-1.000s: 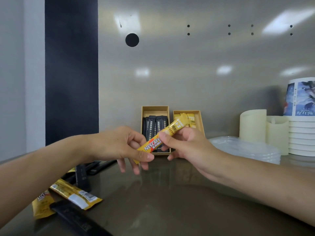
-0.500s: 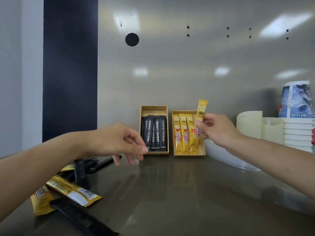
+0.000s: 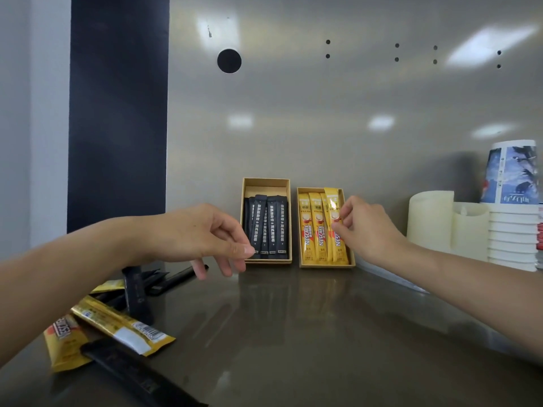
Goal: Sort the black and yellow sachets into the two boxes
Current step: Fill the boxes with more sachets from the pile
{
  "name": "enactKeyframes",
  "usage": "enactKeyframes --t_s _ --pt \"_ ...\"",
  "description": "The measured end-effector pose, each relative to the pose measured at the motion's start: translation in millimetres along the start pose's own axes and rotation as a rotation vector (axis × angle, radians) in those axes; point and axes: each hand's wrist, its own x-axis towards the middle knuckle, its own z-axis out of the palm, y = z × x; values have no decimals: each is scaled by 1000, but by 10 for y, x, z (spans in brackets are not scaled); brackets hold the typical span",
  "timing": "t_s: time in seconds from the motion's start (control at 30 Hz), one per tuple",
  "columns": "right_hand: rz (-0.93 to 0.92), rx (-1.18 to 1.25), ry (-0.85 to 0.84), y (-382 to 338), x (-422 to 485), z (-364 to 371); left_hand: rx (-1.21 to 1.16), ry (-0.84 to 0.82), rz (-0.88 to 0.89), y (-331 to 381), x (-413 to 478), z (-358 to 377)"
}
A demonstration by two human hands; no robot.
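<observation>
Right hand [image 3: 364, 227]: pinching a glossy yellow stick sachet [image 3: 333, 218] between thumb and fingertips, at the right side of the far right shallow brown cardboard box [image 3: 326, 265].
Change: a second ago both hands were sharing this sachet at centre. Half a second ago the right was raising it upright over the box. Now it is settling beside the yellow sticks already in there, with its top end poking past the far rim.
Left hand [image 3: 202, 236]: hovering with fingers loosely curled and gripping nothing, just in front of the far left brown cardboard box [image 3: 269, 261].
Left box contents: black stick sachets [image 3: 266, 227] lying side by side.
Loose pile: yellow wrappers [image 3: 123, 327] and black wrappers [image 3: 135, 368] waiting at the near left of the dark reflective counter [image 3: 293, 333].
Meaning: this placement is nearly finishing, and the sorting is likely continuing with the loose pile.
</observation>
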Motion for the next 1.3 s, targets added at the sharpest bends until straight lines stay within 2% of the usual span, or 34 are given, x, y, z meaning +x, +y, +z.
enactKeyframes --t_s 0.53,0.93,1.07,1.2,1.3 --pt "-149 -235 20 -30 -94 55 11 -3 1 19 -29 6" --pt "-194 -281 -12 -54 -133 -25 30 2 -6 -14 -21 -14" --pt "-228 -330 49 -141 -208 -93 48 15 -1 7 -30 -11" --pt "-282 -224 98 -350 -323 -127 66 60 14 21 -33 -18" --pt "-336 -114 25 -529 -459 -109 98 78 26 5 -32 -31"
